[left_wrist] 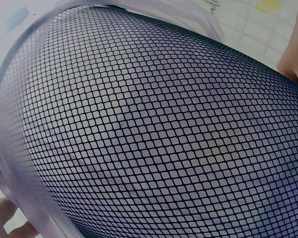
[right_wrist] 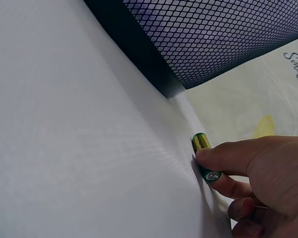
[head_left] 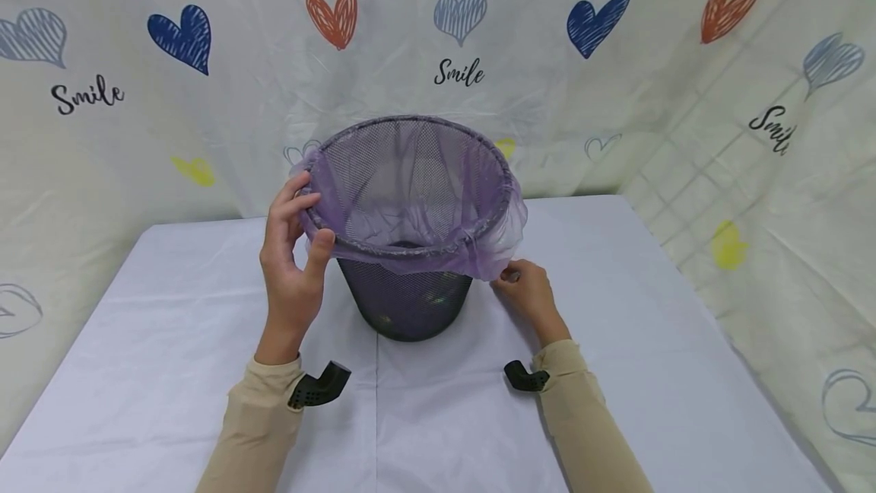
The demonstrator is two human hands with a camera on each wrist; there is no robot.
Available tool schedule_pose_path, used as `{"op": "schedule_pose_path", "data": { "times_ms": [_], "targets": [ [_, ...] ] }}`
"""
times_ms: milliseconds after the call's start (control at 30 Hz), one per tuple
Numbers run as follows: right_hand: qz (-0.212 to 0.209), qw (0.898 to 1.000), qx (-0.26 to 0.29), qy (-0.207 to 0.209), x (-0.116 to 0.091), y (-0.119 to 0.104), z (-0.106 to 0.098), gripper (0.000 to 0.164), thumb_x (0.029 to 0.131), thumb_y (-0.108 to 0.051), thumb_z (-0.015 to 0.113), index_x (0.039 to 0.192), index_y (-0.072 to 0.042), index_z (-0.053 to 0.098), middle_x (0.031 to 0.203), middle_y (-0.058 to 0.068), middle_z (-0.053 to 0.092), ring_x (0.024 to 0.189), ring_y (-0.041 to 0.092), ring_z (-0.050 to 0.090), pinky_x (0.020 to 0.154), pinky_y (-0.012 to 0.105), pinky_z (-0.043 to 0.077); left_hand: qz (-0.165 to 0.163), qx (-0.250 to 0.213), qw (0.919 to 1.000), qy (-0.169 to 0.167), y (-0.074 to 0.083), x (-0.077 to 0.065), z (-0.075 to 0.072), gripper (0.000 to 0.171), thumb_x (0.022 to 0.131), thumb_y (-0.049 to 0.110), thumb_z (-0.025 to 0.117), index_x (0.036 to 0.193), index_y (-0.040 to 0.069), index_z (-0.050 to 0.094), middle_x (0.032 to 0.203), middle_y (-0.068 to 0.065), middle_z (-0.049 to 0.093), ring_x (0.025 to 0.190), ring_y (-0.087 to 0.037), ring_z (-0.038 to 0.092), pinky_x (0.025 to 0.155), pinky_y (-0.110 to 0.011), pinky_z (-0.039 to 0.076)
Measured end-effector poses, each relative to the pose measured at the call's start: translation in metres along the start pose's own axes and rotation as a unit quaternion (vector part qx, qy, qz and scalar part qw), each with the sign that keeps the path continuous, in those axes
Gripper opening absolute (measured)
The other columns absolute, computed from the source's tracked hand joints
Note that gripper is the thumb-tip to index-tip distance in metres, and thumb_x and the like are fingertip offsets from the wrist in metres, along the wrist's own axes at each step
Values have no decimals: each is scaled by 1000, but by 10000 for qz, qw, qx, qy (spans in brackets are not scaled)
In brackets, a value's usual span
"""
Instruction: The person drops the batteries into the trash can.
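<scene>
A black mesh wastebasket (head_left: pixel 411 303) stands on the white-covered table, lined with a thin purple plastic bag (head_left: pixel 496 246) folded over its rim. My left hand (head_left: pixel 290 272) grips the basket's rim at the left, thumb at the front and fingers along the side, over the bag. To the right of the basket, low by the tabletop, my right hand (head_left: pixel 528 295) pinches a small green and gold battery (right_wrist: pixel 201 143) between thumb and index finger. In the head view the battery is hidden; the right wrist view shows it close to the basket's base.
The table cloth (head_left: pixel 205 303) spreads around the basket, with a fold line down the middle. Behind and to the right hangs a pale curtain (head_left: pixel 383 82) printed with hearts and "Smile". A black camera mount (head_left: pixel 322 385) juts from each wrist.
</scene>
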State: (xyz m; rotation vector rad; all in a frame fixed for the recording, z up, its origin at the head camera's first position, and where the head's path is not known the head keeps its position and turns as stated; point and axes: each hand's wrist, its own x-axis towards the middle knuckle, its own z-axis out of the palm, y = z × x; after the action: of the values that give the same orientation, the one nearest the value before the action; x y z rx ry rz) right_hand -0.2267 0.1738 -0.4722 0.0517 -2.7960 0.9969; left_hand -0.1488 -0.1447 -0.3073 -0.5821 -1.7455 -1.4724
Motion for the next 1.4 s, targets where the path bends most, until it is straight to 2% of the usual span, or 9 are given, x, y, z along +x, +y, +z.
{"op": "schedule_pose_path", "data": {
  "times_ms": [200,467,967,1400],
  "targets": [
    [-44,10000,-14,84,-1,-1,-1,17,75,-19,70,87,-6,68,85,10,65,69,19,55,62,29,42,-31,104,9999,-45,1,0,0,60,89,39,55,114,-14,46,136,-25,41,131,-31,37,104,-27,37],
    [-273,9988,134,373,-2,-10,-11,15,74,-17,72,79,-4,66,82,11,65,69,22,54,61,29,41,-4,83,10000,-38,1,0,0,60,89,39,55,115,-14,46,136,-25,41,130,-32,38,102,-26,38],
    [-236,9983,255,465,-2,-20,-30,14,74,-13,70,86,-6,69,84,10,65,75,26,55,65,30,40,10,89,10000,-21,2,-1,0,60,89,38,55,114,-15,46,136,-26,40,130,-33,37,102,-25,38],
    [-485,9953,320,777,-3,-22,-38,15,75,-14,71,88,-6,69,84,11,66,72,25,54,65,30,39,17,90,10000,-15,3,0,0,60,89,39,55,115,-15,46,136,-26,41,130,-33,37,102,-24,38]
  ]
}}
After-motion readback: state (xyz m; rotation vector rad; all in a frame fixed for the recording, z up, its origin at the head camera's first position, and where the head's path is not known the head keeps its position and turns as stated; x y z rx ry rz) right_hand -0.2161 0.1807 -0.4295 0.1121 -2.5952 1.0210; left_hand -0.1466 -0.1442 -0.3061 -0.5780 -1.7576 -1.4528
